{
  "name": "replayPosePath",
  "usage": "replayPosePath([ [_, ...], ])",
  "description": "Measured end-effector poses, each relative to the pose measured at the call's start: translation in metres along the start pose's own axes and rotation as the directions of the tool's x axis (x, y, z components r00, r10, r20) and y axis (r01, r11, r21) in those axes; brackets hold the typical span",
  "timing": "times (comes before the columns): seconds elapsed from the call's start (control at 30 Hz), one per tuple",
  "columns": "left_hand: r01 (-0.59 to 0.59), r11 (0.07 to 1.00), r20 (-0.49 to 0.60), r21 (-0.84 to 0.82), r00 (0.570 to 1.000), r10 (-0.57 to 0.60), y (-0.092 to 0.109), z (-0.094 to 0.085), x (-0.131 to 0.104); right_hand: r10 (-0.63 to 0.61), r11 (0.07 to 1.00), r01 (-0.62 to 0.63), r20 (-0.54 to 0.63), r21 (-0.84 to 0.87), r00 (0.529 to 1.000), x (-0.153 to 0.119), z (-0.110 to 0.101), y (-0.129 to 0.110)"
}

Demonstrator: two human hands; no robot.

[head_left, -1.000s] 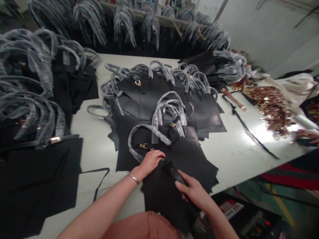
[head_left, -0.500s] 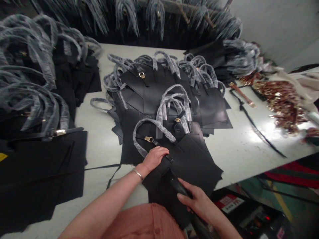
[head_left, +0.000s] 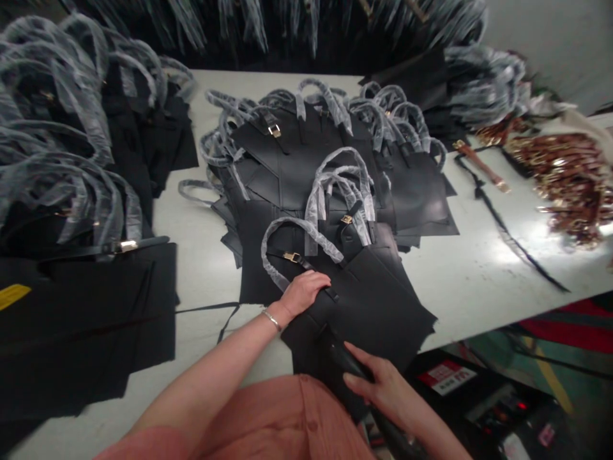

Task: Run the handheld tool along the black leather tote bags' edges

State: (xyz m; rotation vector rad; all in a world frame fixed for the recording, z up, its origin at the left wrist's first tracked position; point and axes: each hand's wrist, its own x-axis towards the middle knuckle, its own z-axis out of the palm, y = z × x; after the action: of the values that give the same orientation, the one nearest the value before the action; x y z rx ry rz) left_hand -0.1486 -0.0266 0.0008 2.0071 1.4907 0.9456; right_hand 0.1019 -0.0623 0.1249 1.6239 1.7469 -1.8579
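Observation:
My left hand [head_left: 306, 291] presses on a black leather panel [head_left: 378, 300] beside a thin black strap with a gold buckle [head_left: 291, 257]. Its fingers are together, and what lies under them is hidden. In my right hand [head_left: 378, 378] is a black handheld tool [head_left: 348, 361], its front end against the lower left part of the panel. A plastic-wrapped handle [head_left: 306, 225] arches from the panel just beyond my left hand. More wrapped handles and a second gold buckle [head_left: 347, 219] lie behind it.
Stacked black panels [head_left: 316, 160] with wrapped handles lie farther back; another pile [head_left: 96, 319] is at the left. Brown buckled straps [head_left: 560, 172] and a black cord [head_left: 517, 236] are on the white table [head_left: 454, 275] at the right. A black machine [head_left: 498, 409] stands below the edge.
The whole view has shifted slightly, so the table and stacks appear higher and farther right. Both hands keep nearly the same places on the panel and tool.

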Motion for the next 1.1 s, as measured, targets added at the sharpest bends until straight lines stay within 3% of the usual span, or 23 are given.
replayPosePath([
  [0.1, -0.016, 1.000, 0.037, 0.015, 0.999, 0.016, 0.003, -0.004, 0.000, -0.029, 0.997, 0.031, -0.031, 0.068, 0.999, 0.011, 0.014, -0.004],
  [0.17, -0.025, 0.999, 0.063, 0.044, 0.998, 0.023, 0.005, -0.006, 0.000, -0.042, 0.986, 0.061, -0.120, 0.157, 0.992, 0.016, 0.015, -0.005],
  [0.27, -0.070, 0.989, 0.107, 0.132, 0.993, 0.055, 0.005, -0.007, -0.001, 0.008, 0.940, 0.108, -0.336, 0.324, 0.942, 0.008, -0.006, 0.004],
  [0.4, -0.106, 0.961, 0.107, 0.255, 0.991, 0.081, 0.004, -0.007, -0.002, 0.204, 0.858, 0.115, -0.538, 0.501, 0.818, -0.027, -0.047, 0.039],
  [0.53, -0.116, 0.946, 0.088, 0.304, 0.992, 0.093, 0.002, -0.006, -0.005, 0.366, 0.745, 0.104, -0.534, 0.659, 0.762, -0.050, -0.069, 0.080],
  [0.63, -0.131, 0.942, 0.073, 0.308, 0.991, 0.113, -0.001, -0.004, -0.007, 0.419, 0.635, 0.120, -0.471, 0.763, 0.776, -0.044, -0.079, 0.098],
  [0.73, -0.144, 0.943, 0.057, 0.300, 0.990, 0.133, -0.002, -0.004, -0.006, 0.394, 0.589, 0.177, -0.472, 0.788, 0.789, -0.024, -0.096, 0.104],
  [0.8, -0.145, 0.946, 0.049, 0.290, 0.989, 0.137, -0.002, -0.005, -0.005, 0.371, 0.591, 0.242, -0.526, 0.770, 0.765, -0.011, -0.108, 0.104],
  [0.93, -0.140, 0.950, 0.047, 0.279, 0.990, 0.132, -0.002, -0.005, -0.004, 0.357, 0.619, 0.355, -0.654, 0.700, 0.667, -0.007, -0.121, 0.099],
  [1.1, -0.088, 0.958, 0.046, 0.272, 0.996, 0.078, 0.005, -0.006, -0.008, 0.356, 0.697, 0.309, -0.686, 0.647, 0.634, -0.028, -0.100, 0.100],
])
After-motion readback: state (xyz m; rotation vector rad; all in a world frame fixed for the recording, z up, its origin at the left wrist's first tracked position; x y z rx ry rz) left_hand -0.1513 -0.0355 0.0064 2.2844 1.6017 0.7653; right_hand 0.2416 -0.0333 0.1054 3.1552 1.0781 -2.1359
